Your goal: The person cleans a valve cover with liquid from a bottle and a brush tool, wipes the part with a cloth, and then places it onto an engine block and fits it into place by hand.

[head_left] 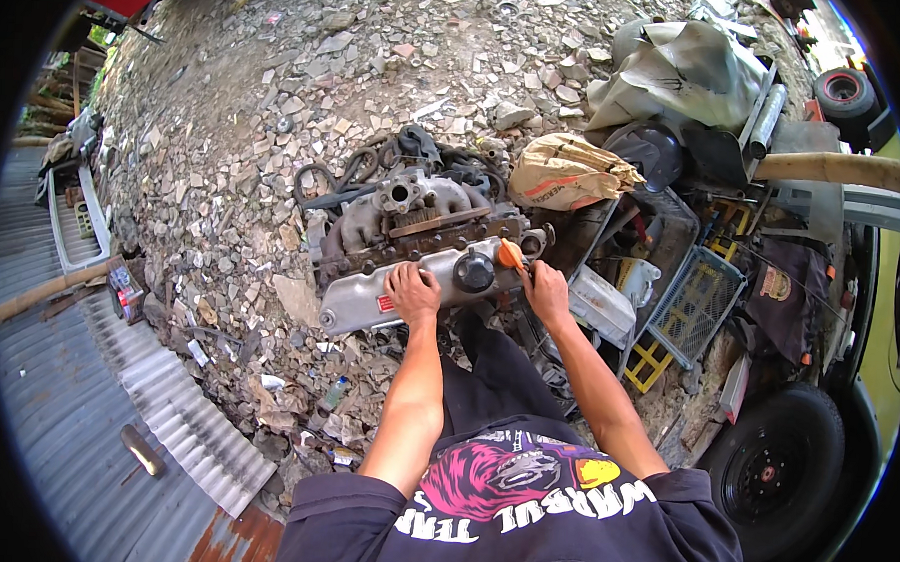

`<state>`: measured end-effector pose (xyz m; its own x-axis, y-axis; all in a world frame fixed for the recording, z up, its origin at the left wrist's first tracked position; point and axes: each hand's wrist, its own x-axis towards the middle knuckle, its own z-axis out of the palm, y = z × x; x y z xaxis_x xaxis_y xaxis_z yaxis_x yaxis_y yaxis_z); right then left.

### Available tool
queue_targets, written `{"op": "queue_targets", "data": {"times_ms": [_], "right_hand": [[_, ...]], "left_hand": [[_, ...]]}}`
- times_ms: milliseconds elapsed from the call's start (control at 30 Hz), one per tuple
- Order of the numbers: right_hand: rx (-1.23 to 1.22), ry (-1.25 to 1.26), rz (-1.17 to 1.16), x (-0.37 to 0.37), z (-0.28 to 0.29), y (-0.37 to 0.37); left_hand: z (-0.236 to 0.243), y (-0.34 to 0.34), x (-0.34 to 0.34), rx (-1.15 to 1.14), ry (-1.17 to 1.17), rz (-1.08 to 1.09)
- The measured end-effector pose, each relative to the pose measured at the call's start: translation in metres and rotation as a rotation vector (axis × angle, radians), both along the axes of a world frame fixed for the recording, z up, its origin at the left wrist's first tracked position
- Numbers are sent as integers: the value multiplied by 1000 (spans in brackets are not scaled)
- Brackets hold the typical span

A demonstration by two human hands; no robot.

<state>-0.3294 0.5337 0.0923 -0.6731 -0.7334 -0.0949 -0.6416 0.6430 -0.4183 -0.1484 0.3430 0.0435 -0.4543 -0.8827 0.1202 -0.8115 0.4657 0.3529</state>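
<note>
A silver valve cover with a round black oil filler cap sits on a greasy cylinder head in front of me. My left hand lies on the valve cover left of the cap, its fingers apart and holding nothing. At the cover's right end, my right hand is closed on an orange object with a narrow stem. Its exact kind is too small to tell. Behind the cover, a grey metal manifold with a round open flange stands on the far side.
Black hoses lie behind the engine part. To the right are a brown sack, a blue-grey plastic crate, metal scrap and a wheel. Corrugated sheets cover the left. Broken stone spreads over the ground.
</note>
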Motion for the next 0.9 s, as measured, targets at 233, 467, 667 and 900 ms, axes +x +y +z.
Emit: {"op": "queue_targets", "data": {"times_ms": [233,467,667,900], "right_hand": [[-24,-23,60,-4,5,-1],[-51,-9,116,-5,12,-1],[84,27,185,-13,9,-6],[193,127,421,-34,0,-3]], "left_hand": [[-1,-1,2,-17,0,-3],[-3,0,2,-17,-2,5],[-3,-1,1,3,16,17],[0,0,1,21,35,28]]}}
